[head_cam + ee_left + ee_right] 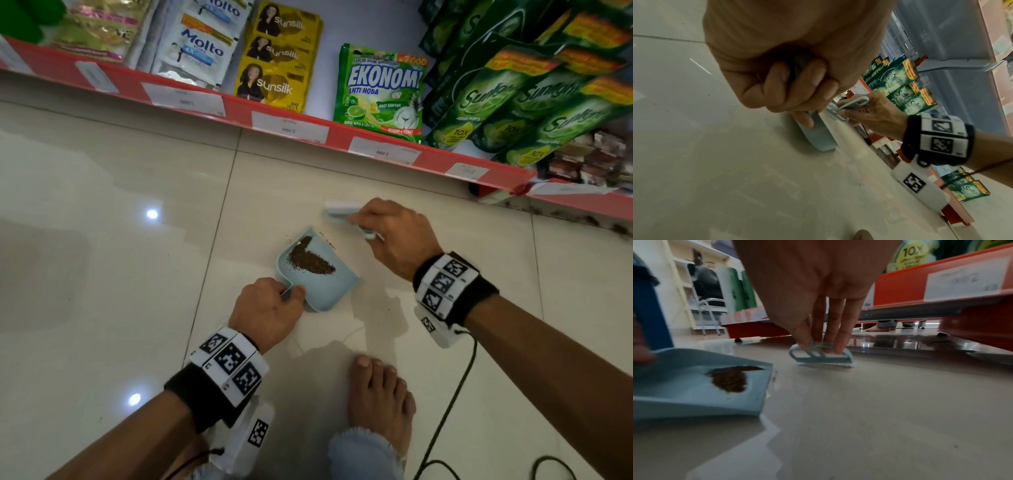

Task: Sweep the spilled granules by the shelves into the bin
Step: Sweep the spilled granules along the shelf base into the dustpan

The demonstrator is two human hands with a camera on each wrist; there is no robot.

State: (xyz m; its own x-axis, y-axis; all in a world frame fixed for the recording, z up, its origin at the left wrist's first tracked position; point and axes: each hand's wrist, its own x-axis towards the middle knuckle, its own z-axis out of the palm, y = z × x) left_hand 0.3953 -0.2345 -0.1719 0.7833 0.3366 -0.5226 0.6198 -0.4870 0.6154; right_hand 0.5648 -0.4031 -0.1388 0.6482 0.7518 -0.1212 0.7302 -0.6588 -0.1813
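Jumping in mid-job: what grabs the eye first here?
The dark brown granules heaped in the pale blue dustpan on the floor tile, its handle gripped by the left hand. Just beyond it, toward the red-edged shelf, the right hand holds a small blue brush on the floor.

Head view looks down; wrist views low, close; all share dustpan (315, 274)

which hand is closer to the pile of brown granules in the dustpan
Left. The left hand grips the dustpan handle at the pan's near corner, just short of the granules. The right hand holds the small brush on the floor beyond the pan's open edge.
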